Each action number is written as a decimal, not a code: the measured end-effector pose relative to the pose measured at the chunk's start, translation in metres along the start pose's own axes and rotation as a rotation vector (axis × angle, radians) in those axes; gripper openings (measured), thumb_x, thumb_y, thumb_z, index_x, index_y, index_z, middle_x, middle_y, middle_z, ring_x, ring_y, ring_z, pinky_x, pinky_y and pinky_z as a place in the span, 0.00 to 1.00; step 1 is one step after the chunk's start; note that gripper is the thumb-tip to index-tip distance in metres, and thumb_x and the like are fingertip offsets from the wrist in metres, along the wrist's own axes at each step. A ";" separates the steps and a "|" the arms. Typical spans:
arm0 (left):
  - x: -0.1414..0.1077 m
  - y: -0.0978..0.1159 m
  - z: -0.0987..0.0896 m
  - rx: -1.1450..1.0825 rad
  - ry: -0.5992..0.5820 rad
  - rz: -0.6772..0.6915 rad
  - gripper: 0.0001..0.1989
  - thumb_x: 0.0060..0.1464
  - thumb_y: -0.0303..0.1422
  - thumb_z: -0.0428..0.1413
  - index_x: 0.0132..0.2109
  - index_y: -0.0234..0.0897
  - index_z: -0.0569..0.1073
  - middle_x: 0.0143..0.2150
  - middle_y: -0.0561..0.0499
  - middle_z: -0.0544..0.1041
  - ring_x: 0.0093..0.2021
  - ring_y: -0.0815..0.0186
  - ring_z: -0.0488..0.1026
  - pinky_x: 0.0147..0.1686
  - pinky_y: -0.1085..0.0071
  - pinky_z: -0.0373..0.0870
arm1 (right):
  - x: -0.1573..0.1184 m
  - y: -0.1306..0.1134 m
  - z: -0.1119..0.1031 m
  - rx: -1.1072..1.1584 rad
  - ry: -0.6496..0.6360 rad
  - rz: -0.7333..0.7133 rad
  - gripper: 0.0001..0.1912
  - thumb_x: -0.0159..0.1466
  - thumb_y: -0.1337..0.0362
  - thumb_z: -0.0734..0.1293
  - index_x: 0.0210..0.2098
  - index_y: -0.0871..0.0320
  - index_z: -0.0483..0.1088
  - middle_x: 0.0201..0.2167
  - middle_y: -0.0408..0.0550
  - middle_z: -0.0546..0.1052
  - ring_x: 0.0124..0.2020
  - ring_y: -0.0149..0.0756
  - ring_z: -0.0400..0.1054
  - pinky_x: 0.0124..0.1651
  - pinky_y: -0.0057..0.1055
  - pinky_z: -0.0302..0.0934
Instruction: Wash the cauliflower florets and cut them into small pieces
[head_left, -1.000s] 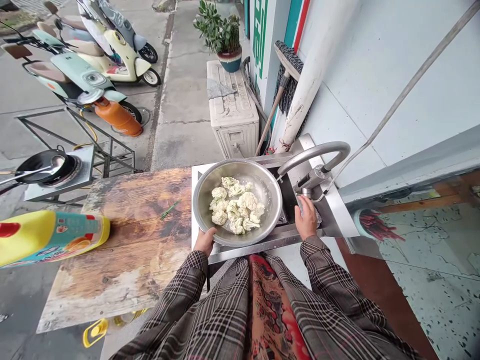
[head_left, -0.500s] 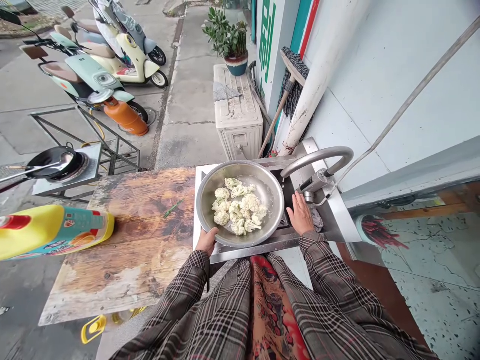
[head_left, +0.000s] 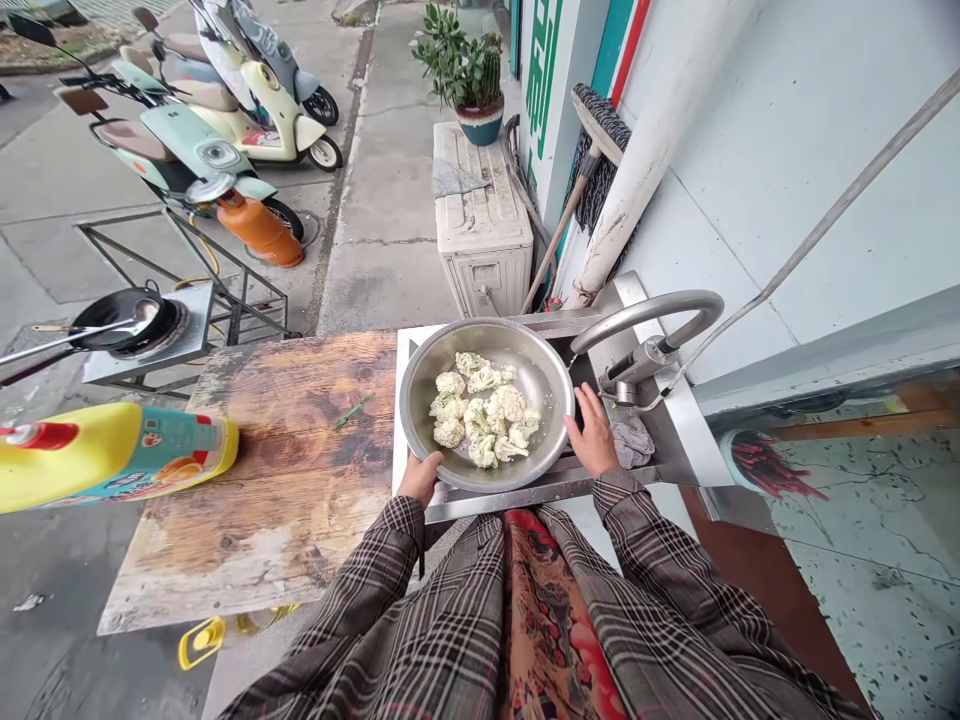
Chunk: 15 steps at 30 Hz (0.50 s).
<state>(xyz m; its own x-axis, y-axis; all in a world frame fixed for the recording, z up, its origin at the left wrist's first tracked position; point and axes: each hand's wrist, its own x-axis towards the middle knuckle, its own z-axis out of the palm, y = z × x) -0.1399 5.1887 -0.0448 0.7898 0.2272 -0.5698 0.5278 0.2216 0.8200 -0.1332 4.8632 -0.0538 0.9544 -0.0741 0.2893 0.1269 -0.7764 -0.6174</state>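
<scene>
A wide steel bowl holds several white cauliflower florets in some water. It rests over the left part of the sink. My left hand grips the bowl's lower left rim, thumb on top and the other fingers hidden beneath. At the bowl's right side is my right hand, its fingers apart and its thumb close to the rim; it holds nothing. Just beyond that hand stands the curved faucet, with no water seen running. A grey cloth lies in the sink right of my right hand.
Left of the sink, a wooden board carries a green scrap and a large yellow bottle. Farther left are a black wok on a burner and an orange gas cylinder. A mop leans by the wall pipe.
My right hand has shifted left from near the faucet base to the bowl's right rim. My left hand keeps its grip on the bowl. The whole view has shifted slightly.
</scene>
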 end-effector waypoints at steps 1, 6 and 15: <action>-0.001 0.001 0.001 0.006 -0.002 0.002 0.25 0.35 0.25 0.55 0.47 0.34 0.68 0.33 0.50 0.73 0.28 0.68 0.69 0.28 0.71 0.69 | 0.001 -0.005 0.008 0.071 -0.032 0.014 0.30 0.67 0.57 0.58 0.66 0.60 0.53 0.68 0.58 0.53 0.69 0.42 0.48 0.68 0.45 0.47; -0.005 0.003 0.007 0.022 0.014 0.043 0.27 0.36 0.24 0.55 0.49 0.35 0.67 0.36 0.48 0.75 0.32 0.66 0.71 0.33 0.69 0.71 | 0.017 -0.021 0.059 0.355 -0.201 0.230 0.39 0.63 0.48 0.61 0.68 0.57 0.48 0.69 0.57 0.50 0.70 0.45 0.42 0.69 0.48 0.44; -0.024 0.025 0.017 0.110 0.035 0.328 0.32 0.36 0.22 0.55 0.54 0.36 0.68 0.47 0.46 0.75 0.48 0.60 0.71 0.47 0.67 0.70 | 0.048 -0.033 0.107 0.535 -0.302 0.499 0.50 0.58 0.37 0.62 0.70 0.47 0.36 0.72 0.51 0.40 0.72 0.46 0.32 0.68 0.56 0.36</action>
<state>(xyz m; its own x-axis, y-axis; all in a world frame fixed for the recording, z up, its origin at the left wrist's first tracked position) -0.1404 5.1726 -0.0093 0.9128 0.3020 -0.2751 0.2799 0.0282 0.9596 -0.0627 4.9522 -0.0978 0.9552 -0.1017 -0.2779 -0.2956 -0.2842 -0.9120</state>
